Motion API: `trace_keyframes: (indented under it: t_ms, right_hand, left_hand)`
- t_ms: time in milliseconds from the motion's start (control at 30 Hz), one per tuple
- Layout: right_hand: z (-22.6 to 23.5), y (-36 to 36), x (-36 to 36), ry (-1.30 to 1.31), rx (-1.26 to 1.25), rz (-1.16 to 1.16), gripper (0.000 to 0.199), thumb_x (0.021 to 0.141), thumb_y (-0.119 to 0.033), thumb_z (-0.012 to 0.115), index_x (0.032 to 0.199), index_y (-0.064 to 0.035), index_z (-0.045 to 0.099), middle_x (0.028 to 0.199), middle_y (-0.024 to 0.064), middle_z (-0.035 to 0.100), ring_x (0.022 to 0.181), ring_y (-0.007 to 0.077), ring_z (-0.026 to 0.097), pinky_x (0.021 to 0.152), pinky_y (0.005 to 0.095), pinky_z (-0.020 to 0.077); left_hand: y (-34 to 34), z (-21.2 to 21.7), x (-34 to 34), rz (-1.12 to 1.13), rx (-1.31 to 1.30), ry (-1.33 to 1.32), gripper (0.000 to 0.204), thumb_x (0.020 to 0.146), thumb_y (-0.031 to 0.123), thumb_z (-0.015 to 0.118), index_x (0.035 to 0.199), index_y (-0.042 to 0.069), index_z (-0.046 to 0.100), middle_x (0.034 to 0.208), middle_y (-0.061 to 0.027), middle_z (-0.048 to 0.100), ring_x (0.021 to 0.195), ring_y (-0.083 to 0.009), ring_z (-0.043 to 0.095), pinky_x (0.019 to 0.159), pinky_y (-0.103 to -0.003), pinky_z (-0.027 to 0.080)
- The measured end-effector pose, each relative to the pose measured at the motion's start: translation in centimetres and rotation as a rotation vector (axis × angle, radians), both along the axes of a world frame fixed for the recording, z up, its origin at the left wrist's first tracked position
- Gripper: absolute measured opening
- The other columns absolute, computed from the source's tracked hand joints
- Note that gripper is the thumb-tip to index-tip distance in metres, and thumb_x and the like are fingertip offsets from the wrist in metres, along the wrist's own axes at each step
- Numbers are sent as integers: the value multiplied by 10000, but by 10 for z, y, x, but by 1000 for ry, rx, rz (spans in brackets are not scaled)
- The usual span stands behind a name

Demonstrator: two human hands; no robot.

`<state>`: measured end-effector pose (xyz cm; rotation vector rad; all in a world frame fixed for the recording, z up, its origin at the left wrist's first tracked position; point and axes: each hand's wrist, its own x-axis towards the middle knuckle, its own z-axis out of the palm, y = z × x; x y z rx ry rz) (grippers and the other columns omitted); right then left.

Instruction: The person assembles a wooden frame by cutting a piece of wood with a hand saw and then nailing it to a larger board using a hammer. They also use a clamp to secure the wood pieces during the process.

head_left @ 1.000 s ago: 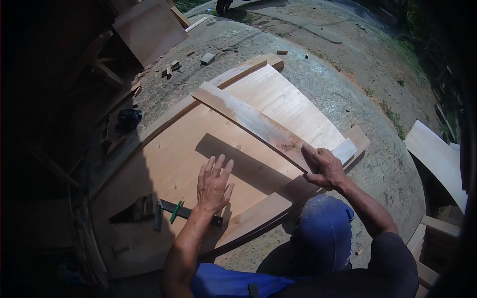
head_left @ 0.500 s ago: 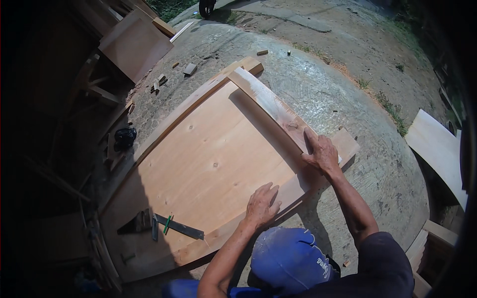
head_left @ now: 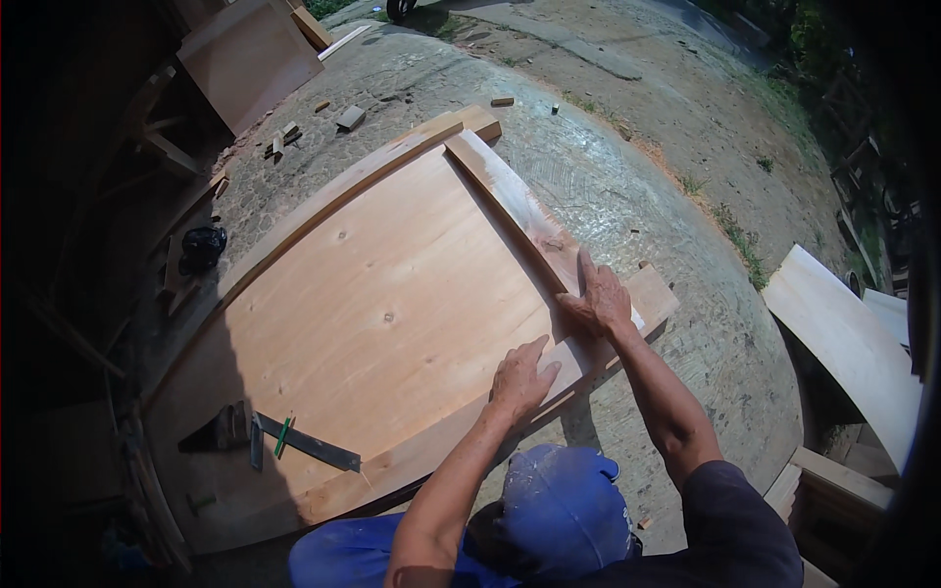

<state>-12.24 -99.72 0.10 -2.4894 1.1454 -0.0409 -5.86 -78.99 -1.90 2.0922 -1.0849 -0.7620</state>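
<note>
A wide wooden panel [head_left: 392, 372] with raised edge boards lies in front of me. My right hand [head_left: 603, 302] grips the near end of a short crosspiece board [head_left: 510, 201] at the panel's right end, thumb on its inner side and fingers over its top. My left hand [head_left: 522, 380] lies on the near edge board [head_left: 451, 446] with its fingers apart, holding nothing. A try square [head_left: 312, 447] with a dark blade rests on the panel's near left part. A green pencil [head_left: 283, 438] lies across that blade. The dark tool beside them is shaded and hard to make out.
Concrete ground [head_left: 706, 363] surrounds the panel, with wood offcuts [head_left: 351, 119] scattered at the far left. A black plastic bag [head_left: 203, 245] sits to the left. One pale sheet [head_left: 843, 328] leans at the right. Rounded blue cloth [head_left: 564, 505] shows close below my hands.
The view has shifted, so the panel sits farther left in the picture. Along the near edge board, my left hand has moved right, closer to my right hand, which keeps its grip.
</note>
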Motion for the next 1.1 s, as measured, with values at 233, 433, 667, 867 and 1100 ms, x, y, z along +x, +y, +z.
trace_keyframes:
  t_ms: [233,433,667,867,1100]
  right_hand:
    - [30,-65,-25,-568,1380,-74,711,926,-555,567,1398,-28,495,1137,263,659,817,315,725,683,443,615]
    - [27,-40,-24,-859,1810,-131,700,984,-538,445,1472,-38,403,1171,416,565,783,406,710,574,496,629]
    - [6,-15,-30,-933,1852,-225,720,967,-557,485,1500,-87,370,1204,370,571,799,396,698,621,525,613]
    - [16,-2,-14,-352,620,-95,792,854,-495,650,1491,-73,441,1206,241,653,1050,328,670,902,397,530]
    - [24,4,-2,-4,18,74,859,756,-585,702,1506,-251,448,1138,244,607,1041,418,653,908,496,521]
  left_hand:
    - [-22,-9,-29,176,-53,-141,394,884,310,624,1239,143,660,1193,-81,688,1130,-294,609,961,-431,490]
    - [-19,-8,-27,204,-68,-50,334,865,290,627,1170,161,673,1187,-41,685,1118,-267,606,950,-437,491]
    - [-31,-16,-33,244,-38,-50,254,816,210,611,1051,146,680,1075,-67,691,1054,-292,608,895,-472,477]
    - [-39,-29,-33,296,15,-103,228,821,198,591,1016,126,685,1071,-91,704,1017,-318,632,876,-463,501]
    - [-50,-12,-16,234,45,-50,388,847,275,599,1184,83,607,1138,-154,680,1060,-375,628,908,-496,507]
